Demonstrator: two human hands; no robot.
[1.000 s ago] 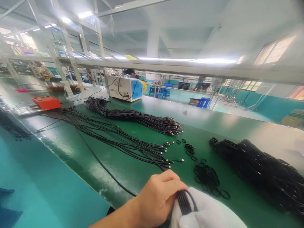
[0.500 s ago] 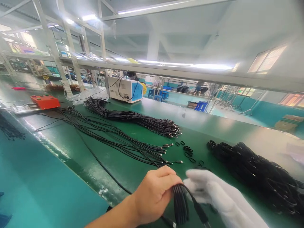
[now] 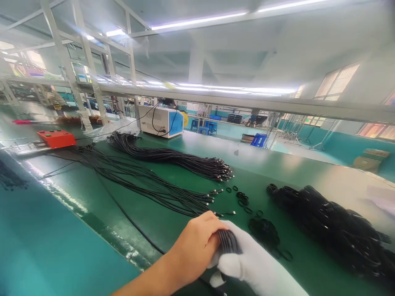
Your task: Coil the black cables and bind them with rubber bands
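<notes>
One green counter stretches beneath and beyond both hands, in a room with strip lights and teal lower walls. A coiled black cable sits between the hands: the bare left hand pinches it, and the gloved right hand curls around it. Black bands lie just beyond the right hand.

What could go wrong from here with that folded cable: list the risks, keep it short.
1. The folded cable, held by the bare left hand and gloved right hand, might spring open if the grip loosens; no band shows around its visible part.
2. The long cable passing behind the left arm might snag as that arm moves.
3. The black rings lie loose near the right hand, which might scatter them.
</notes>
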